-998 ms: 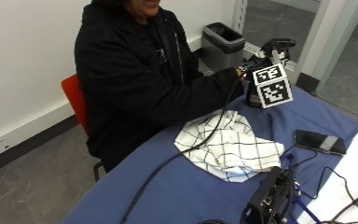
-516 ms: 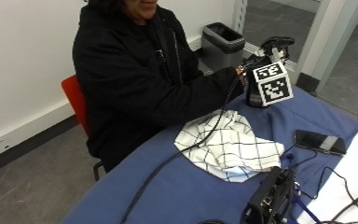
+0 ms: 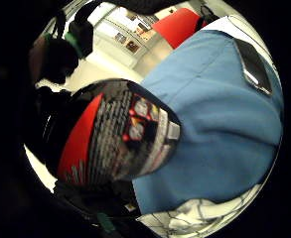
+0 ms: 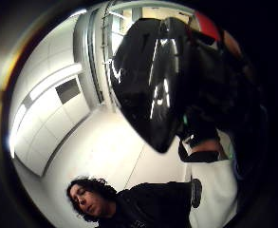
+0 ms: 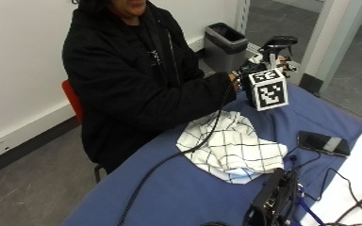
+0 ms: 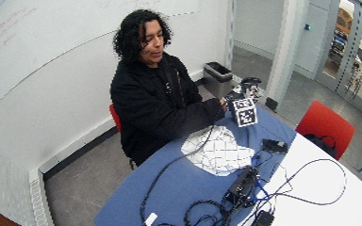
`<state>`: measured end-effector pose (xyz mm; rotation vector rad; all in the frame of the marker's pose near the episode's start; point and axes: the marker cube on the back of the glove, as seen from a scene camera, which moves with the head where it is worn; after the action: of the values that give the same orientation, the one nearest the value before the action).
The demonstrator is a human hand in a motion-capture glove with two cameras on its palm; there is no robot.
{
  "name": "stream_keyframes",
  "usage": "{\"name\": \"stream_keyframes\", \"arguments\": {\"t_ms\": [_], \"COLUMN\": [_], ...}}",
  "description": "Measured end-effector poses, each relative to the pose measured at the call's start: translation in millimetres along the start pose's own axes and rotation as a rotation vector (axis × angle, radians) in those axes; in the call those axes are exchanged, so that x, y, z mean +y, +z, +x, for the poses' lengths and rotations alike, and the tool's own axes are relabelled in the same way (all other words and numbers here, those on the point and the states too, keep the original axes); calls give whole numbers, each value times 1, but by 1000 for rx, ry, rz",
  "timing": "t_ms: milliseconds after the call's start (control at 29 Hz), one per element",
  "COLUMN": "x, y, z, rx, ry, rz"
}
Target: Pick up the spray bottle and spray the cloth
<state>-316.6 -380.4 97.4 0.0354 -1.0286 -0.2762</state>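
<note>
- Fingers (image 5: pixel 281 60) of the gloved right hand (image 5: pixel 250 75) curl round the spray bottle (image 5: pixel 274 47), held above the blue tabletop (image 5: pixel 187 188).
- Checked cloth (image 5: pixel 231 146) lies crumpled just below.

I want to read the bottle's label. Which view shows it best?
The little finger side palm view: the bottle fills it, label facing. The thumb side shows only its black head; the outside views show just the head above the hand.

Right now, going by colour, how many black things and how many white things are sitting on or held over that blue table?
Black: 3 - spray bottle held in the gloved right hand, phone, device box
White: 1 - checked cloth
Total: 4
</note>
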Motion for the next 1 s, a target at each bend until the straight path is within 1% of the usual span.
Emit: {"name": "stream_keyframes", "arguments": {"t_ms": [172, 275, 448, 551, 689, 826, 998], "x": [23, 38, 55, 81, 119, 155, 204], "y": [-24, -42, -67, -81, -113, -135, -163], "z": [-2, 1, 2, -4, -12, -15, -22], "rx": [143, 271, 467, 559, 757, 952, 1085], "ry": [26, 48, 77, 134, 195, 242, 333], "rz": [1, -8, 40, -44, -116, -135, -106]}}
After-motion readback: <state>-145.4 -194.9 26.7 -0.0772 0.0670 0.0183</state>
